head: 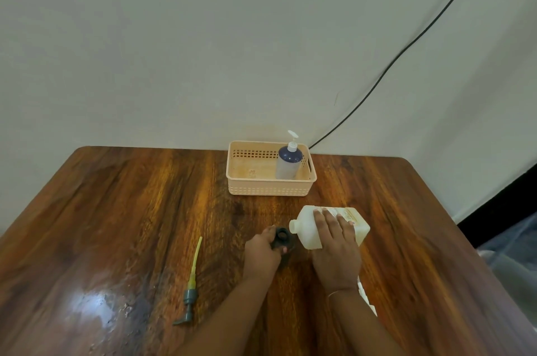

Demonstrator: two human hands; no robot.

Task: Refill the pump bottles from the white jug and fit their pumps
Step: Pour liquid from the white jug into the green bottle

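— Wood-grain table point(145, 210) first, since it carries everything. What stands on it?

— At the far edge sits my peach basket point(270, 187), slotted along its walls. One pump bottle point(288, 165) stands upright in its right end, pale with a dark blue upper part and a white pump fitted on top. The rest of the basket floor is bare. How full that bottle is, I cannot tell.

— And the white jug?

— The white jug point(308, 229) is in my right hand point(334, 248), nearer me than the basket. My fingers are wrapped over its body from above, closed on it. It is tipped over, open neck pointing left and slightly down, almost meeting the mouth of the dark bottle point(281, 236). Its cap is off. Whether liquid is running I cannot make out.

— The dark bottle, who holds it?

— My left hand point(261, 251), fingers curled shut around its side. I look down at its round open mouth; the contents are too dark to judge.

— Anything smaller?

— A grey pump point(190, 294) lies flat on the table to the left, well apart from my hands, its yellowish dip tube pointing away from me. Something white peeks out beside my right wrist, mostly hidden.
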